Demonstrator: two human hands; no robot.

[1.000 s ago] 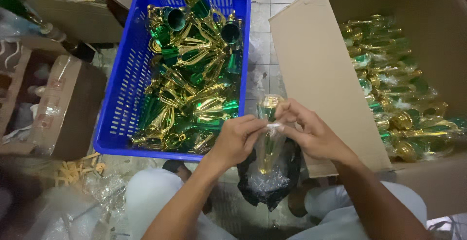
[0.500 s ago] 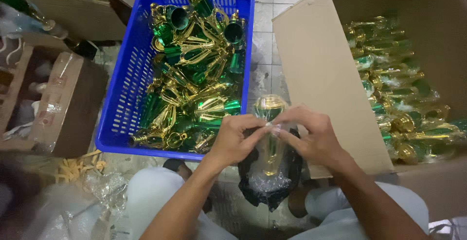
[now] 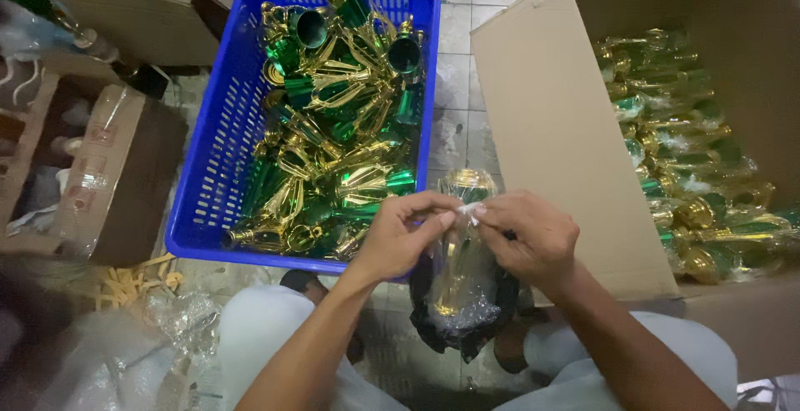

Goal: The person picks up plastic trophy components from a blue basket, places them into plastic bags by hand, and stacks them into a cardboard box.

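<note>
Brown cardboard boxes (image 3: 100,169) lay at the far left, beside a blue plastic basket (image 3: 221,186) heaped with green and gold trophy cups (image 3: 342,119). Just below its near edge, the left hand (image 3: 400,240) and right hand (image 3: 529,240) pinched shut on the top of a clear plastic bag (image 3: 462,286) holding one gold cup. At right, a large carton (image 3: 550,127) held wrapped cups (image 3: 692,169).
</note>
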